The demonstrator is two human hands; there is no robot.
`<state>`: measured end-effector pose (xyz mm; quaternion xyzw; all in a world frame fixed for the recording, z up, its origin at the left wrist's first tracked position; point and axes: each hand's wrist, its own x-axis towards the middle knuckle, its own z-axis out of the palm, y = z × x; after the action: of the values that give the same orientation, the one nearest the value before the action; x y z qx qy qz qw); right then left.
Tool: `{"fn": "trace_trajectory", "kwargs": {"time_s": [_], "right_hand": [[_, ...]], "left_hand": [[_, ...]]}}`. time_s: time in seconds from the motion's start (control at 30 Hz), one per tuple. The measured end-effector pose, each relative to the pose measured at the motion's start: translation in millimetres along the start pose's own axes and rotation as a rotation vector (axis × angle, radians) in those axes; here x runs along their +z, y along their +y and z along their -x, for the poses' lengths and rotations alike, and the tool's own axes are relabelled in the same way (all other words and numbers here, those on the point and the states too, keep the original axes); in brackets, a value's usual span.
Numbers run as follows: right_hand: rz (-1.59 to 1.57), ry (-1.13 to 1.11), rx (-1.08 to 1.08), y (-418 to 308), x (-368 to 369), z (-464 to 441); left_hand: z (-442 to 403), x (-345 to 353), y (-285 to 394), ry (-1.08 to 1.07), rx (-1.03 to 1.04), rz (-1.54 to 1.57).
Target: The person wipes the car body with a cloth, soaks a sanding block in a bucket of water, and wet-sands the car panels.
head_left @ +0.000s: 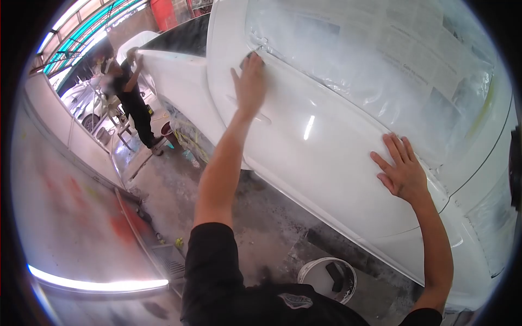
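Observation:
My left hand point(250, 84) presses a small dark pad point(253, 60) against the white car door point(321, 146), close to the lower corner of the covered window. Its fingers lie over the pad, with the thumb out to the side. My right hand point(403, 171) rests on the door panel further right, just below the window edge, with its fingers spread and nothing in them. Above both hands, plastic and newspaper sheeting point(380, 65) covers the window, its edge taped along the top of the door.
A white bucket point(352, 282) with a dark block inside stands on the wet-looking floor point(261, 217) below the car. Further off at the left, another person point(135, 100) in dark clothes stands at the car's front. A paint-stained wall point(70, 190) runs along the left.

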<state>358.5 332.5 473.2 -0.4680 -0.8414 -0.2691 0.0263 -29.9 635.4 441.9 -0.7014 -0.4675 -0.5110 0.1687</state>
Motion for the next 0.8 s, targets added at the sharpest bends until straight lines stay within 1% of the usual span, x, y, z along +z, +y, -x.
{"fn": "trace_trajectory", "kwargs": {"time_s": [0.03,0.13,0.17,0.27,0.3,0.4,0.53,0.57,0.67,0.7,0.8], "right_hand": [[-0.002,-0.002,0.001,-2,0,1],[-0.02,0.024,-0.006,-1,2,3],[-0.026,0.019,0.0,-1,1,3],[-0.027,0.015,0.006,1,0,2],[-0.024,0.023,-0.003,2,2,2],[-0.003,0.008,0.002,-1,-1,2],[-0.023,0.01,0.003,1,3,4],[-0.011,0.017,0.008,2,4,3],[-0.004,0.004,-0.005,-1,3,3],[-0.008,0.003,-0.001,-1,2,3],[-0.035,0.022,-0.002,-1,1,5]], "left_hand": [[-15,-5,-4,-0.04,-0.066,0.014],[-23,-6,-7,-0.034,-0.037,-0.003],[-11,3,-17,-0.012,0.056,-0.049],[-14,-5,-28,-0.085,0.091,-0.076],[-27,-16,-18,-0.12,0.025,-0.06],[-38,-15,-18,-0.119,0.021,-0.082],[-10,15,-7,0.042,0.076,0.112],[0,18,-3,0.032,0.05,0.025],[-26,-10,-5,-0.042,-0.006,-0.099],[-36,-10,-7,-0.071,-0.033,-0.16],[-26,-4,1,-0.041,-0.013,-0.174]]}}
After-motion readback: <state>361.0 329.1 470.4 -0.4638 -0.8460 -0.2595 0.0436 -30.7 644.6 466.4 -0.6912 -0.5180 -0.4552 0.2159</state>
